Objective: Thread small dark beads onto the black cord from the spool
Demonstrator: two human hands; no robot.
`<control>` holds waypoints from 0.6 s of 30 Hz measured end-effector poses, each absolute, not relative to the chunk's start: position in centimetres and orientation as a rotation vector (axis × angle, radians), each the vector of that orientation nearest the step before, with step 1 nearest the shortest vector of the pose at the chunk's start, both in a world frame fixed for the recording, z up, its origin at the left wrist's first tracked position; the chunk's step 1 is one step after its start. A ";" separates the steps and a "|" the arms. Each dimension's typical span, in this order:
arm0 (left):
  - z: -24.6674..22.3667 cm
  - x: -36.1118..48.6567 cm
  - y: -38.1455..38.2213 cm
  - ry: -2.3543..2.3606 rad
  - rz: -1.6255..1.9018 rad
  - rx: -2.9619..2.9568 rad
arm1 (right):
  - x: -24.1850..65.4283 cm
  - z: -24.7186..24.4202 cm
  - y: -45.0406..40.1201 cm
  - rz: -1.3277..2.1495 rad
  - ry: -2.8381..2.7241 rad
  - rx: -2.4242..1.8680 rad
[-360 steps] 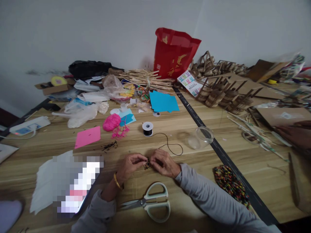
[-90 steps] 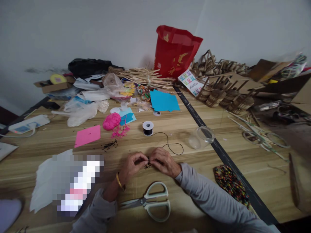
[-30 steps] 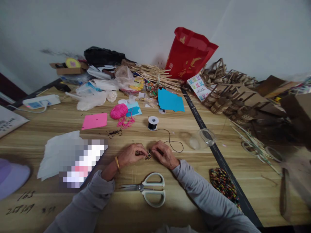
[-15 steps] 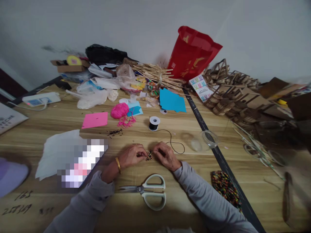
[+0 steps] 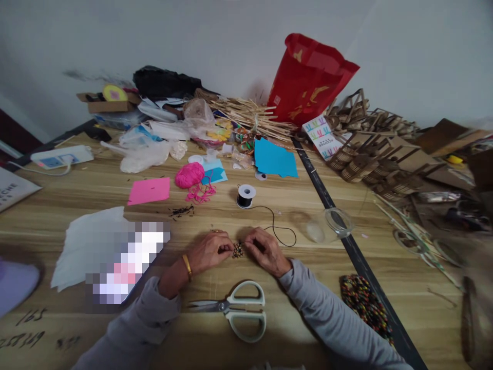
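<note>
A small cluster of dark and tan beads (image 5: pixel 238 250) lies on the table between my hands. My left hand (image 5: pixel 211 252), with a gold bangle at the wrist, pinches at the cluster's left edge. At its upper right, the closed fingertips of my right hand (image 5: pixel 267 253) seem to hold a thin strand of cord. Black cord (image 5: pixel 283 241) loops from a white-flanged spool (image 5: pixel 246 196) back toward my right hand; its end there is hidden. Scissors with pale handles (image 5: pixel 246 311) lie nearer me, blades pointing left.
A heap of multicoloured strung beads (image 5: pixel 364 306) lies right of my right forearm. On the left are a phone (image 5: pixel 134 262) and white sheets (image 5: pixel 84 241). Pink yarn (image 5: pixel 189 175), blue card (image 5: pixel 275 157) and a clear round container (image 5: pixel 338 222) sit farther back. Woven baskets (image 5: pixel 356 164) crowd the right.
The view has shifted slightly. Both hands stay at the bead cluster, and my left fingertips are curled a little more beside it.
</note>
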State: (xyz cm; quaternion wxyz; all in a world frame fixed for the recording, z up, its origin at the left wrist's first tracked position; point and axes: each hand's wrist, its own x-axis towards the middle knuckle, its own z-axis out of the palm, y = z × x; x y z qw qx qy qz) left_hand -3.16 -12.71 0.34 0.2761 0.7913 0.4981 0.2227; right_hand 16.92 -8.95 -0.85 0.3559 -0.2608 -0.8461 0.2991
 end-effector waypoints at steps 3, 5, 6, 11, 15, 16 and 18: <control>0.2 -3.2 -12.6 1.362 0.700 1.956 | 16.9 -0.9 -8.9 0.769 -2.187 -0.677; 0.0 -3.2 -12.4 1.368 0.766 1.820 | 16.8 -0.9 -8.9 0.760 -2.192 -0.682; -0.1 -3.2 -12.3 1.365 0.790 1.756 | 16.8 -0.9 -8.9 0.755 -2.197 -0.682; -0.8 -3.1 -12.1 1.312 0.869 1.605 | 16.7 -0.7 -8.9 0.724 -2.216 -0.684; -0.7 -2.9 -12.0 1.299 0.914 1.617 | 16.7 -0.8 -8.9 0.724 -2.209 -0.684; -0.6 -2.8 -12.0 1.303 0.926 1.621 | 16.8 -0.9 -8.9 0.724 -2.201 -0.693; -0.2 -2.6 -12.0 1.319 0.955 1.638 | 16.8 -0.9 -8.9 0.725 -2.179 -0.721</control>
